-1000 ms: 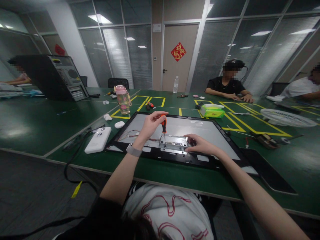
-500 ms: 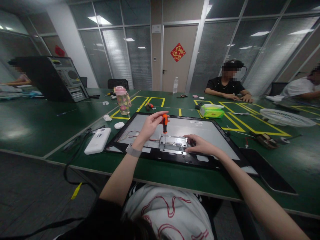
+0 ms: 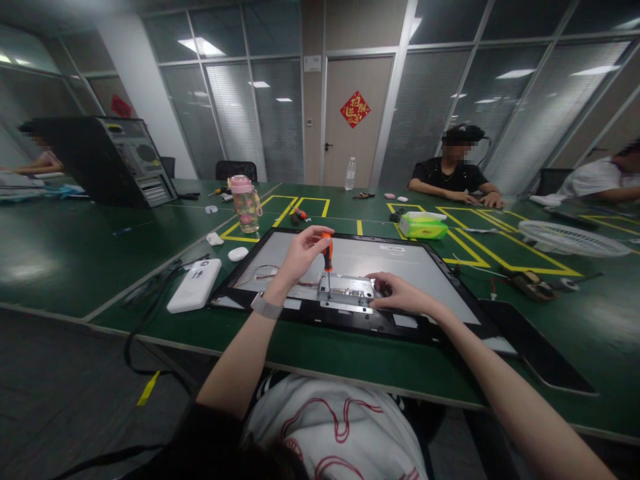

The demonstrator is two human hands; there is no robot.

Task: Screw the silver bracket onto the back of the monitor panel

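Observation:
My left hand (image 3: 304, 252) has its fingers closed round the orange-and-black handle of a screwdriver (image 3: 327, 253). The screwdriver stands nearly upright, its shaft reaching down to the left part of a metal bracket (image 3: 345, 285). That bracket sits on the silvery back of a black-framed monitor panel (image 3: 400, 267), which lies flat on the table. My right hand (image 3: 400, 293) curls its thumb and fingers against the bracket's right end; a dark spot shows beneath the fingers. Thin wires (image 3: 265, 272) run from the bracket's left side. The screwdriver's tip is too small to make out.
On the green table (image 3: 150, 267) a white power bank (image 3: 195, 285) and cables lie left. A pink-lidded bottle (image 3: 245, 203), red-handled tool (image 3: 299, 214) and green tissue pack (image 3: 423, 225) stand beyond the panel. A black slab (image 3: 537, 343) lies right. Co-workers sit farther off.
The fingers of my left hand have shifted on the screwdriver handle, and the handle leans slightly more to the left. My right hand stays at the bracket. The view has moved slightly.

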